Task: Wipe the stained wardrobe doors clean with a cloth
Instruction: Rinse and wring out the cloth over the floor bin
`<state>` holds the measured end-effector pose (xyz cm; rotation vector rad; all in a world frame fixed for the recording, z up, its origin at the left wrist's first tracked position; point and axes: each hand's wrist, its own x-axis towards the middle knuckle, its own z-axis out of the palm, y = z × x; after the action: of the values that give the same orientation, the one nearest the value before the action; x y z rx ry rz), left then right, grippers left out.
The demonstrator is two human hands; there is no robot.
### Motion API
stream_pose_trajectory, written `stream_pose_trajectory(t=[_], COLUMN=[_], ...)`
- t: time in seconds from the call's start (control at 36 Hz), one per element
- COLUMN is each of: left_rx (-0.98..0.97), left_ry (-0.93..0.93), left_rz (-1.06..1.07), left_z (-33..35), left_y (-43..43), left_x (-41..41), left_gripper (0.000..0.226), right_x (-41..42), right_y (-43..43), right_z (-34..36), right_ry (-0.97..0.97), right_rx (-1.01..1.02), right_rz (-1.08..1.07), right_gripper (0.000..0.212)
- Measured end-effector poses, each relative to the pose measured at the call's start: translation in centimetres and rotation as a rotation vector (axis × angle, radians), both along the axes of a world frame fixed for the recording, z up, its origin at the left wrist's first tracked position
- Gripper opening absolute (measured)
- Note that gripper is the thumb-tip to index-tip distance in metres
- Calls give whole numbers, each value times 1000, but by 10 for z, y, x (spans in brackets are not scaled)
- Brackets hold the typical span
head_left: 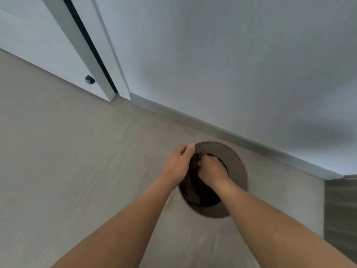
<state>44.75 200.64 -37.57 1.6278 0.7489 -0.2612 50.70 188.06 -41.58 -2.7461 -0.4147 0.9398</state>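
The cloth [195, 190] is a dark, bunched mass lying inside a round grey basin [238, 167], which stands on the floor [77, 151] at its far edge, just beside the plinth [212, 128] under the wardrobe door [231, 64]. The right hand [211, 171] reaches down into the basin, its grip curled round the upper end of the cloth. The left hand [176, 165] is at the basin's left rim, thumb lying along the rim and fingers bent in toward the cloth. They are hidden behind the back of the hand, so whether that grip holds the cloth cannot be told. Further left, across a dark gap, a second white door [38, 45] carries a small dark knob [89, 79] near its lower corner. A grey panel [342, 206] borders the floor's right edge.
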Motion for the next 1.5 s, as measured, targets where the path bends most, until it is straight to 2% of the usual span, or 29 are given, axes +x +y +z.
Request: stream_pose_trajectory(t=[0.06, 0.14, 0.28, 0.42, 0.5, 0.64, 0.72, 0.81, 0.86, 0.94, 1.03, 1.14, 1.22, 1.28, 1.36, 1.44, 1.5], left_rx=[10, 15, 94, 110, 106, 111, 109, 69, 50, 52, 59, 47, 39, 39, 78, 237, 386], left_ry=[-92, -109, -108, -98, -103, -126, -133, -126, -130, -129, -143, -146, -166, -167, -145, -121, -167], left_rz=[20, 23, -35, -33, -27, 0, 10, 13, 19, 21, 44, 41, 43, 52, 26, -24, -39], left_z=[-6, -10, -4, 1, -2, -5, -4, -3, -2, -2, -2, -2, -6, -7, -4, 2, 3], left_y=[0, 0, 1, 1, 1, 0, 1, 0, -1, -1, -1, -1, -1, 0, -1, -1, 0], left_x=[2, -2, 4, 2, 2, 2, 2, 0, 0, 0, -1, -2, -3, -2, 0, -2, -6], left_gripper=[42, 49, 44, 49, 47, 49, 52, 49, 47, 44, 49, 44, 36, 37, 45, 36, 33], right_x=[5, 6, 4, 0, 0, -3, -3, -4, -4, -4, -7, -8, -6, -2, 3, 7, 6], right_y=[12, 21, 16, 15, 17, 22, 22, 24, 22, 20, 21, 19, 19, 15, -3, -27, -41], right_z=[-17, -26, -23, -20, -21, -25, -21, -19, -19, -19, -18, -13, -3, 10, 39, 68, 85], right_ry=[24, 82, -23, 143, 63, 189, 76, 199, 212, 155, 273, 110, 242, 288, 265, 469, 619], right_rx=[-76, -138, -172, -109, -145, -99, -124, -126, -140, -164, -174, -154, -169, -111, 125, 376, 504], right_rz=[137, 231, 188, 214, 215, 255, 217, 268, 268, 223, 251, 163, 184, 185, -4, -214, -311], right_gripper=[23, 28, 22, 29, 26, 25, 19, 17, 13, 23, 29, 25, 26, 24, 18, 21, 22])
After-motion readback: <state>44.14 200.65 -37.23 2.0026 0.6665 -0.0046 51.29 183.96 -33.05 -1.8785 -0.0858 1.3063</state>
